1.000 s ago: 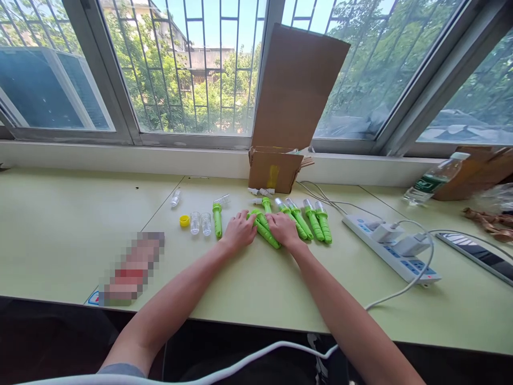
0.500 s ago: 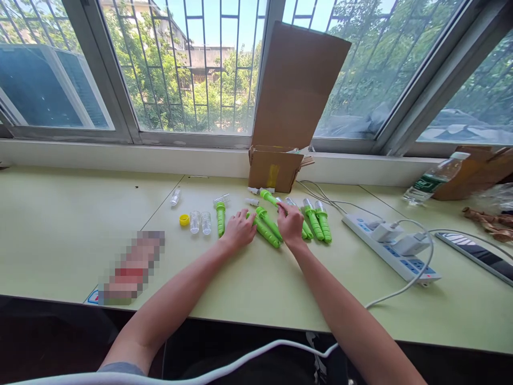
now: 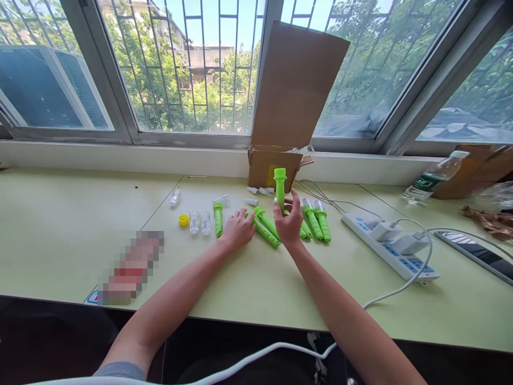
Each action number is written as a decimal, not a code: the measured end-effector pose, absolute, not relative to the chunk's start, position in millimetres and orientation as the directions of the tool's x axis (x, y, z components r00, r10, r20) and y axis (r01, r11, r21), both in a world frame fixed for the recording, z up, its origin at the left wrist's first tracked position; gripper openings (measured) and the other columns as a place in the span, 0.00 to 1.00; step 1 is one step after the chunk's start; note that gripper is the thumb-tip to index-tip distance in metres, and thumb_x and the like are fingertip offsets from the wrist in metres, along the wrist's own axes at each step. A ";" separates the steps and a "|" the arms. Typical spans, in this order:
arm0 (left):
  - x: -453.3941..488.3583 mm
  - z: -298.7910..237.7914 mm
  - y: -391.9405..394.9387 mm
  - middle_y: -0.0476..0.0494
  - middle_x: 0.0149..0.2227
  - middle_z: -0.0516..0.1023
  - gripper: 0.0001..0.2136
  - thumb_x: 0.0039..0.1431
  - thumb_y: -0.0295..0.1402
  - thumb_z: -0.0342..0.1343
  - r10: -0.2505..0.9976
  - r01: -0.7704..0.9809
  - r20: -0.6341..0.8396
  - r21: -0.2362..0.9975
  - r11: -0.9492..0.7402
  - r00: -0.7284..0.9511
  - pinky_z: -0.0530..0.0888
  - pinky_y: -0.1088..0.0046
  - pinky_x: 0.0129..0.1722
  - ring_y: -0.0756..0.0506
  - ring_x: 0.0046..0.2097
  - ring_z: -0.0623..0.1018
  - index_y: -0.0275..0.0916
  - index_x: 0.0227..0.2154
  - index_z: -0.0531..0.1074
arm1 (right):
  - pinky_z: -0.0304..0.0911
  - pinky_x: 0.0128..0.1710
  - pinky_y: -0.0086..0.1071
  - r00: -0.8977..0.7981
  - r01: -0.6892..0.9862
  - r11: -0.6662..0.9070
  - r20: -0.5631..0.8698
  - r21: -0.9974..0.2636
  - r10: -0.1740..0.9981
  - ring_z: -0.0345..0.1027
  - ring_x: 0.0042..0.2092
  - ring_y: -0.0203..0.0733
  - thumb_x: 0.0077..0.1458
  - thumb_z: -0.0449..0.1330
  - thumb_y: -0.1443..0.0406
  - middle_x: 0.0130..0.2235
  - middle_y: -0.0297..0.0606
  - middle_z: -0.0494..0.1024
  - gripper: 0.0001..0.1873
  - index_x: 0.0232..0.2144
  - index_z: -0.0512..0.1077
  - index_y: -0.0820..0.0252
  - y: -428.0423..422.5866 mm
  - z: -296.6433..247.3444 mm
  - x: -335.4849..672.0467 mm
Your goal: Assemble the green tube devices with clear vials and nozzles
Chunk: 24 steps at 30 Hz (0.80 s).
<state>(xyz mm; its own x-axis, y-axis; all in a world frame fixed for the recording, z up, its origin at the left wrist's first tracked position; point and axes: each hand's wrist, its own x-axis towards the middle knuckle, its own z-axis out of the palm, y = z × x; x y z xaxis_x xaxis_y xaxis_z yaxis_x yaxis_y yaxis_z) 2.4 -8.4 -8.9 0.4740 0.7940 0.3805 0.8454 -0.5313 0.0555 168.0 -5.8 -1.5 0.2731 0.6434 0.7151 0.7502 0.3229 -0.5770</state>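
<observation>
My right hand (image 3: pixel 289 222) grips a green ribbed plastic handle (image 3: pixel 280 187), held upright above the table with its wide threaded end up. On the table, my left hand (image 3: pixel 238 227) lies with outstretched fingers at the upper end of a second green handle (image 3: pixel 266 235); their exact contact is hard to see. Another green handle (image 3: pixel 267 222) lies between both hands. Left of my left hand is a green handle (image 3: pixel 218 219), near two clear plastic cups (image 3: pixel 194 222) and a yellow cap (image 3: pixel 183 220). Handles with clear tops (image 3: pixel 315 222) lie right of my right hand.
Small white-tipped pieces (image 3: pixel 251 201) lie beyond my hands, before an open cardboard box (image 3: pixel 266 166). A power strip (image 3: pixel 390 248) with plugs and cables, a phone (image 3: pixel 476 256) and a water bottle (image 3: pixel 435 179) are on the right. A clear piece (image 3: pixel 175 197) lies left.
My right hand has lifted the green handle and turned it from lying tilted to upright, threaded end up. My left hand has hardly moved.
</observation>
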 end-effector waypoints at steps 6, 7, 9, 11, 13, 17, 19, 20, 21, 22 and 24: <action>2.0 -7.6 -8.9 0.36 0.54 0.63 0.18 0.62 0.38 0.45 0.801 0.849 0.370 0.055 -0.525 0.471 0.69 0.63 0.46 0.40 0.51 0.69 0.41 0.54 0.61 | 0.66 0.26 0.34 0.313 0.545 0.366 0.588 -0.754 0.746 0.67 0.27 0.40 0.57 0.50 0.55 0.33 0.39 0.74 0.28 0.56 0.60 0.62 -5.1 0.5 165.0; 1.9 -7.3 -9.1 0.36 0.54 0.63 0.18 0.62 0.38 0.45 0.804 0.851 0.366 0.058 -0.522 0.469 0.69 0.63 0.46 0.40 0.51 0.69 0.41 0.54 0.61 | 0.65 0.24 0.32 0.317 0.507 0.372 0.569 -0.778 0.759 0.67 0.27 0.39 0.56 0.50 0.55 0.33 0.39 0.74 0.27 0.56 0.60 0.61 -4.8 0.5 165.7; 1.9 -6.9 -9.2 0.36 0.53 0.63 0.18 0.62 0.38 0.45 0.808 0.852 0.360 0.064 -0.519 0.466 0.69 0.62 0.46 0.40 0.51 0.69 0.41 0.54 0.61 | 0.63 0.21 0.31 0.312 0.440 0.377 0.532 -0.815 0.787 0.66 0.25 0.38 0.56 0.49 0.55 0.34 0.39 0.74 0.26 0.54 0.61 0.60 -4.8 0.4 167.6; 2.0 -6.9 -9.3 0.36 0.53 0.63 0.18 0.62 0.38 0.45 0.807 0.851 0.362 0.064 -0.521 0.467 0.69 0.63 0.46 0.40 0.51 0.69 0.41 0.54 0.61 | 0.63 0.21 0.31 0.300 0.431 0.366 0.514 -0.825 0.804 0.65 0.24 0.37 0.56 0.48 0.56 0.33 0.38 0.74 0.24 0.52 0.62 0.60 -6.1 0.5 168.9; 1.9 -7.2 -9.0 0.36 0.54 0.63 0.18 0.62 0.38 0.45 0.803 0.851 0.368 0.057 -0.522 0.468 0.69 0.63 0.46 0.40 0.51 0.69 0.41 0.54 0.61 | 0.63 0.24 0.32 0.296 0.489 0.353 0.533 -0.798 0.793 0.65 0.24 0.37 0.57 0.47 0.56 0.32 0.38 0.74 0.23 0.51 0.64 0.60 -8.4 1.1 168.7; 1.4 -7.5 -8.3 0.36 0.53 0.64 0.19 0.62 0.39 0.45 0.796 0.852 0.383 0.041 -0.522 0.469 0.69 0.63 0.45 0.40 0.50 0.69 0.41 0.54 0.61 | 0.64 0.32 0.35 0.263 0.641 0.333 0.605 -0.691 0.752 0.66 0.28 0.41 0.58 0.45 0.56 0.32 0.40 0.75 0.23 0.48 0.67 0.62 -13.6 3.4 164.6; 1.0 -7.1 -8.3 0.36 0.53 0.64 0.19 0.62 0.38 0.45 0.796 0.853 0.385 0.042 -0.521 0.467 0.69 0.64 0.45 0.40 0.51 0.69 0.41 0.54 0.61 | 0.63 0.33 0.35 0.239 0.688 0.315 0.614 -0.654 0.752 0.66 0.30 0.42 0.58 0.46 0.55 0.33 0.41 0.76 0.23 0.47 0.68 0.63 -15.3 4.4 162.4; 0.7 -6.6 -8.4 0.36 0.54 0.64 0.19 0.62 0.38 0.45 0.797 0.853 0.384 0.045 -0.520 0.466 0.69 0.64 0.45 0.40 0.51 0.69 0.41 0.54 0.61 | 0.63 0.34 0.35 0.227 0.703 0.313 0.618 -0.639 0.752 0.67 0.30 0.43 0.57 0.46 0.55 0.33 0.41 0.76 0.23 0.47 0.68 0.63 -15.9 4.7 161.7; 0.4 -6.1 -8.4 0.36 0.54 0.63 0.18 0.62 0.38 0.45 0.799 0.853 0.384 0.048 -0.519 0.464 0.69 0.63 0.45 0.40 0.51 0.69 0.41 0.54 0.61 | 0.63 0.35 0.35 0.216 0.714 0.315 0.624 -0.626 0.751 0.67 0.31 0.43 0.57 0.47 0.55 0.34 0.41 0.76 0.22 0.46 0.69 0.63 -16.3 4.9 161.2; 0.1 -5.6 -8.5 0.36 0.54 0.63 0.18 0.62 0.38 0.45 0.800 0.854 0.383 0.052 -0.518 0.462 0.69 0.63 0.45 0.40 0.51 0.69 0.42 0.55 0.61 | 0.63 0.36 0.35 0.206 0.722 0.320 0.632 -0.614 0.748 0.68 0.32 0.43 0.57 0.47 0.55 0.34 0.41 0.77 0.22 0.45 0.69 0.62 -16.6 4.9 161.0; -0.8 -4.6 -8.2 0.36 0.54 0.63 0.19 0.62 0.39 0.44 0.801 0.854 0.385 0.059 -0.517 0.459 0.69 0.63 0.45 0.40 0.51 0.69 0.42 0.55 0.61 | 0.63 0.37 0.35 0.185 0.735 0.325 0.638 -0.595 0.748 0.68 0.33 0.43 0.57 0.47 0.54 0.35 0.41 0.77 0.22 0.45 0.70 0.62 -16.8 4.6 161.3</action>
